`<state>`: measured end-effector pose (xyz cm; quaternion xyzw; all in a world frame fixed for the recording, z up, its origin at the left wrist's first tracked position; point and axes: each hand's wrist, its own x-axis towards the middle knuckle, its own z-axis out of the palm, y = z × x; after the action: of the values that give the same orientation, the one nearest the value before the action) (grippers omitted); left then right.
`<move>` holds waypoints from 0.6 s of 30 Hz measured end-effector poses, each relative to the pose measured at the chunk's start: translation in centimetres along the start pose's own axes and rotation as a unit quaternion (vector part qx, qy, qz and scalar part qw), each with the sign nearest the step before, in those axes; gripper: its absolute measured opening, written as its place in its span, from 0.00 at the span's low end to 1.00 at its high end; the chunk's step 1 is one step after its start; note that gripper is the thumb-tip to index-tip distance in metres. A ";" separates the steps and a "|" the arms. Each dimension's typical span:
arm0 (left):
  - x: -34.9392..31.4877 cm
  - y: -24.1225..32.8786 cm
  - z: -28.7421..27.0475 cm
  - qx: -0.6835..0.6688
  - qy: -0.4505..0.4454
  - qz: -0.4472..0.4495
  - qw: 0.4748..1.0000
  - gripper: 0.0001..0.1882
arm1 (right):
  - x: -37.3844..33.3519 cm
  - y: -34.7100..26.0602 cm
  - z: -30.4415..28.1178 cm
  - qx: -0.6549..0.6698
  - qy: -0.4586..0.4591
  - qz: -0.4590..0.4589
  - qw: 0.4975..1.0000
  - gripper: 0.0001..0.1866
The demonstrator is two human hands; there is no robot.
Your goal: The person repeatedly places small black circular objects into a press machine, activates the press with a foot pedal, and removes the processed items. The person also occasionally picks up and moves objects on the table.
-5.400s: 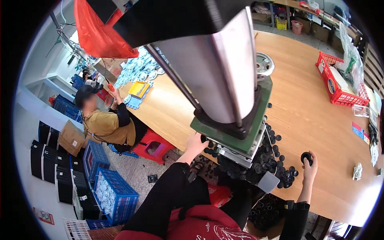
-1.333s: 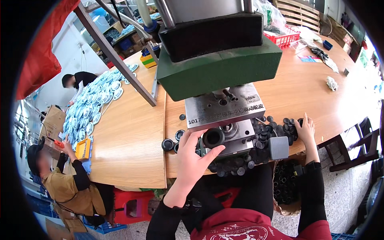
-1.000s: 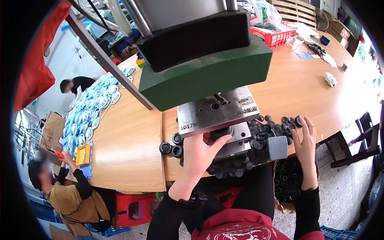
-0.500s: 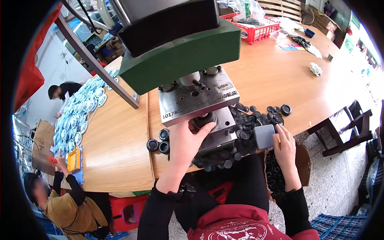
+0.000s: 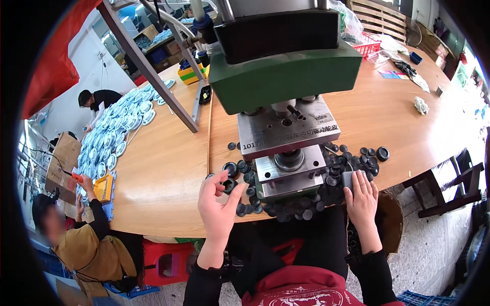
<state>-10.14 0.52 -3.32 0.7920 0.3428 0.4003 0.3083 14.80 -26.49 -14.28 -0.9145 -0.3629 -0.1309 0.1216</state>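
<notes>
Head view: left hand point(image 5: 218, 204) fingers clamped on a black round part point(image 5: 228, 184) (near the tabletop's point(image 5: 168, 168) front edge); right hand point(image 5: 361, 196) fingers apart, flat on a grey block point(image 5: 348, 179) beside the press die point(image 5: 289, 168).

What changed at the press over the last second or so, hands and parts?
The left hand came back off the die block toward the person and now pinches a round black part left of it. The right hand stayed flat on the grey box amid the loose black parts. The green press is unchanged.
</notes>
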 end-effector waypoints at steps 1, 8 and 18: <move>0.3 -0.9 -0.7 0.044 -0.015 -0.001 0.999 0.24 | 0.0 -0.1 -0.1 -0.006 -0.001 0.002 1.000 0.31; 2.7 -10.0 -1.8 0.319 -0.139 0.017 0.937 0.27 | -1.1 0.8 0.5 -0.004 -0.005 -0.008 1.000 0.33; 6.1 -11.7 4.8 0.385 -0.200 -0.059 0.899 0.31 | 1.7 -5.9 -7.4 0.206 0.172 -0.110 0.957 0.18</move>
<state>-6.89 11.01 -12.00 0.8906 0.4473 0.0513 0.0648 10.76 -23.56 -6.06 -0.7877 -0.4540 -0.2216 0.3527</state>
